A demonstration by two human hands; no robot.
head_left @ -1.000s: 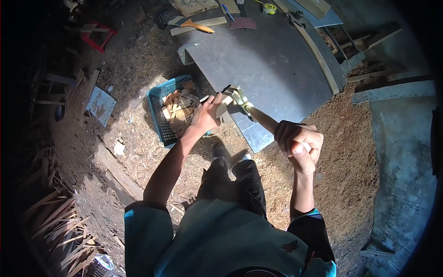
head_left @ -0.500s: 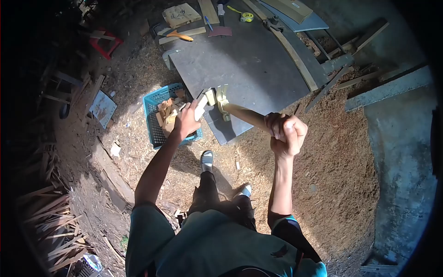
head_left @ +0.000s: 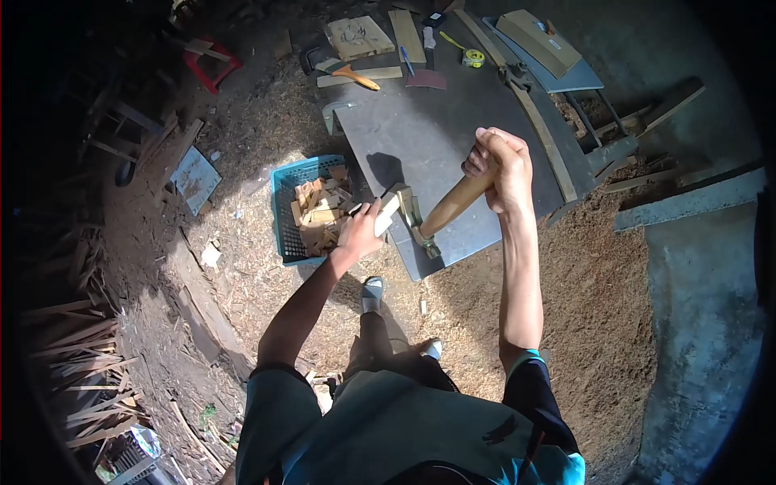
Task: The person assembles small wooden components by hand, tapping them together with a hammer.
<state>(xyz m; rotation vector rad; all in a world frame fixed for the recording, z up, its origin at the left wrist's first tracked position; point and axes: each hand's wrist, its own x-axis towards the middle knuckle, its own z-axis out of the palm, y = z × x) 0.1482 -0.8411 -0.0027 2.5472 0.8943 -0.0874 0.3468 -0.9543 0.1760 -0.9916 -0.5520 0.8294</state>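
My right hand (head_left: 505, 168) is wrapped round the wooden handle of a hammer (head_left: 457, 205), above the near part of a dark table (head_left: 453, 133). The hammer's metal head slants down near the table's left corner, right beside a pale wood block (head_left: 388, 212). At that edge my left hand (head_left: 361, 233) grips the block, fingers over its top and side. Part of the block is hidden under those fingers.
Below the table's left edge stands a blue plastic crate (head_left: 279, 218) with wood offcuts. Farther back lie an orange-handled tool (head_left: 356, 77), a blue pen (head_left: 406, 58), a tape measure (head_left: 473, 58) and a long wood strip (head_left: 550, 145). Sawdust covers the floor.
My right hand has moved forward over the table, and the hammer handle points more steeply away from me. My left hand stays on the block. The whole view has shifted slightly.
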